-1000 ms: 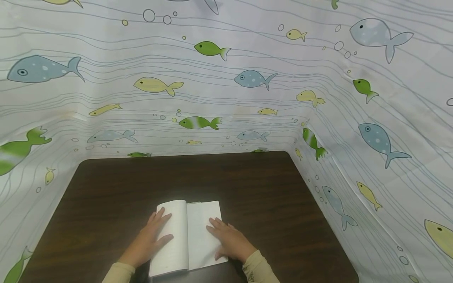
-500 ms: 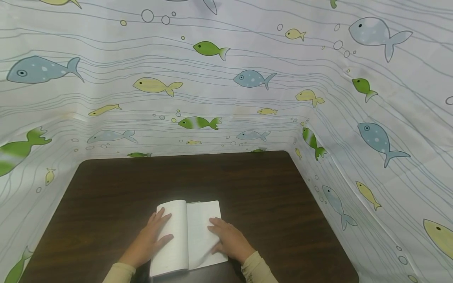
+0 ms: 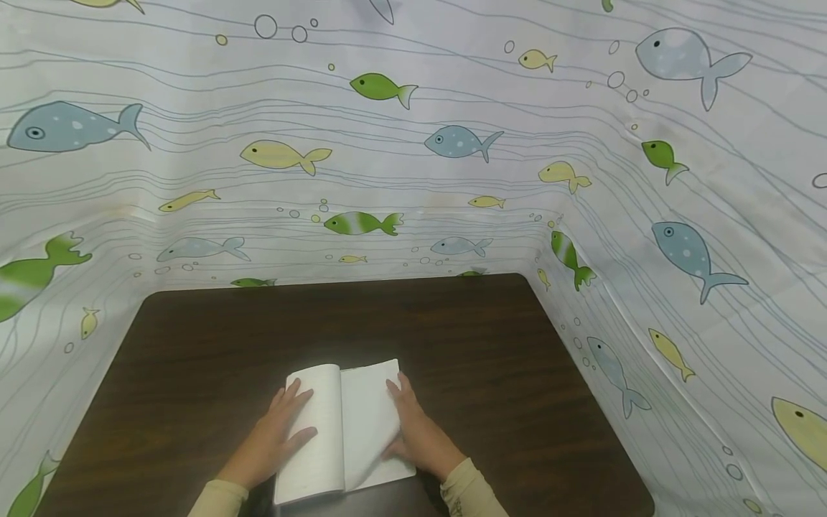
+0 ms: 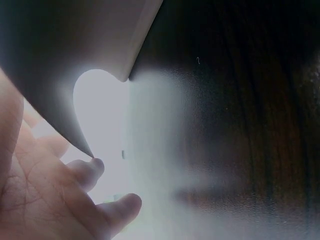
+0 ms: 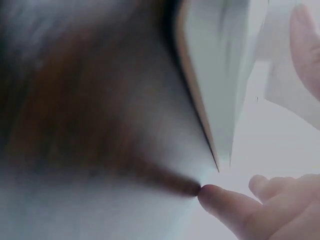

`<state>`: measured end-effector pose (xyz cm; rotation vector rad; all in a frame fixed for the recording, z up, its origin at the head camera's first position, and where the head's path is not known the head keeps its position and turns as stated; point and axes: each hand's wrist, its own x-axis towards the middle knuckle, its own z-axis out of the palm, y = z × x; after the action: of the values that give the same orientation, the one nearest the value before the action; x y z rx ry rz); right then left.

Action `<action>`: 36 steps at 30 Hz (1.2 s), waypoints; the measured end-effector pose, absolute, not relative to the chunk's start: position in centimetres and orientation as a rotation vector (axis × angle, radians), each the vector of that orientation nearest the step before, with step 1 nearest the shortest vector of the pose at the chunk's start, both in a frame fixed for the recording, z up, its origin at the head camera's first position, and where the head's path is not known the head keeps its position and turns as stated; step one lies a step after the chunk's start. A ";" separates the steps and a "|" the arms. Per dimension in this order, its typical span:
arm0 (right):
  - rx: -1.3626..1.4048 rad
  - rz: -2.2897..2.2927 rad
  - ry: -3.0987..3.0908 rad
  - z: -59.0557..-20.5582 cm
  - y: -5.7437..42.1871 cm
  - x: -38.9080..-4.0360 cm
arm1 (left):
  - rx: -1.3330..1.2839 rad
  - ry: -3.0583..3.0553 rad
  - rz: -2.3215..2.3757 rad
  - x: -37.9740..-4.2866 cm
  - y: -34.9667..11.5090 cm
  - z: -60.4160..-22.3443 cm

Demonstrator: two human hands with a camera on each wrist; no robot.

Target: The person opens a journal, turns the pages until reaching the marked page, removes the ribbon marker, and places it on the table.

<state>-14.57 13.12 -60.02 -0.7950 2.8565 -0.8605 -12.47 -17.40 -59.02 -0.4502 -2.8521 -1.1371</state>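
Note:
An open notebook (image 3: 319, 459) with white pages lies near the front of the table. My left hand (image 3: 271, 438) rests on its left side, fingers spread and nearly straight over the outer edge. At the right edge, my right hand (image 3: 423, 434) holds a loose page (image 3: 367, 406) between thumb and fingers. The thumb sits under that page's lower part, whose corner is lifted and bent inward; the fingertips are at its upper outer edge. In the right wrist view, the fingers (image 5: 225, 202) reach down to the table beside the notebook's stacked pages (image 5: 220, 65).
The dark wood-grain table (image 3: 213, 359) has rounded corners. A white sheet (image 3: 381, 179) printed with fish and wavy lines stands around its back and sides. Tan sleeves (image 3: 474, 492) cover the wrists.
My right hand has slid its thumb inward beneath the right page, lifting the lower corner. Its fingers have moved up along the outer edge, and the upper corner has risen. The left hand stays put.

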 end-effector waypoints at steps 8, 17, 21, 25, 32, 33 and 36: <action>-0.801 -0.932 2.782 -59.4 12.6 -14.5 | -0.448 -2.857 -1.118 -12.3 -17.4 -59.0; -0.861 -1.042 2.591 -58.9 12.0 -14.1 | -0.452 -2.853 -1.086 -12.2 -17.4 -58.8; -0.889 -1.131 2.510 -58.5 11.7 -13.9 | -0.438 -2.872 -1.100 -12.4 -17.4 -58.9; -0.935 -1.208 2.418 -58.4 11.6 -13.7 | -0.412 -2.904 -1.106 -12.4 -17.4 -58.9; -0.927 -1.387 2.188 -58.0 10.5 -13.3 | -0.410 -2.907 -1.113 -12.4 -17.5 -58.9; -0.921 -1.401 2.157 -57.9 10.2 -13.2 | -0.412 -2.903 -1.114 -12.4 -17.5 -58.9; -0.941 -1.416 2.077 -57.5 9.7 -13.1 | -0.421 -2.893 -1.121 -12.4 -17.4 -58.8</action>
<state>-13.09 9.71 -57.51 -0.9407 2.0767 -1.4159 -12.39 -17.42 -58.84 -0.4210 -2.8933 -1.1205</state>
